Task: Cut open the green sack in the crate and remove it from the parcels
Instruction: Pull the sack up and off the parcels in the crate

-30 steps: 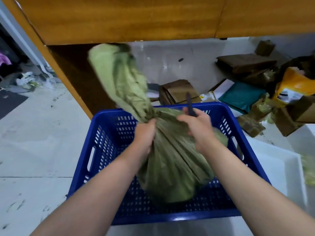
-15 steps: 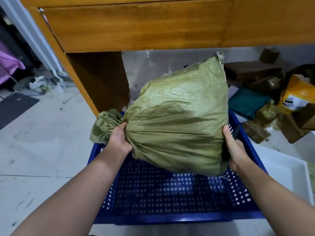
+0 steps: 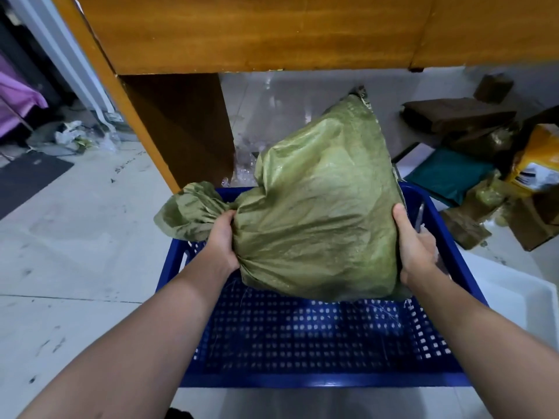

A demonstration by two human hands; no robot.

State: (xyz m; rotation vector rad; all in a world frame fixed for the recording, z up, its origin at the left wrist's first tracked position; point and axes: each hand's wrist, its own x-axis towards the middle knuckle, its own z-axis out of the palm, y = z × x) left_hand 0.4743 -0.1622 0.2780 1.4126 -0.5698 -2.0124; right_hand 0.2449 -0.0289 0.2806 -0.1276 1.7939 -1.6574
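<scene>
A bulging green woven sack (image 3: 317, 207) lies on its side, lifted above the floor of a blue perforated plastic crate (image 3: 317, 381). Its tied neck points left, over the crate's left rim. My left hand (image 3: 222, 240) grips the sack at the gathered neck. My right hand (image 3: 414, 249) clasps the sack's right side, thumb on the front. A thin grey tool (image 3: 419, 214) sticks up behind that hand's fingers; how it is held is hidden. The crate's floor in front of the sack is bare. No parcels show through the sack.
A wooden desk (image 3: 242, 31) overhangs the crate at the back. Brown cardboard parcels (image 3: 453, 113), a teal bag (image 3: 450, 173) and a yellow box (image 3: 535, 164) lie on the floor to the right. A white tray (image 3: 514, 303) stands beside the crate's right wall. A dark mat (image 3: 27, 176) lies far left.
The sack went from upright with its neck up to lying sideways with the neck to the left. My right hand shifted from the neck to the sack's right side.
</scene>
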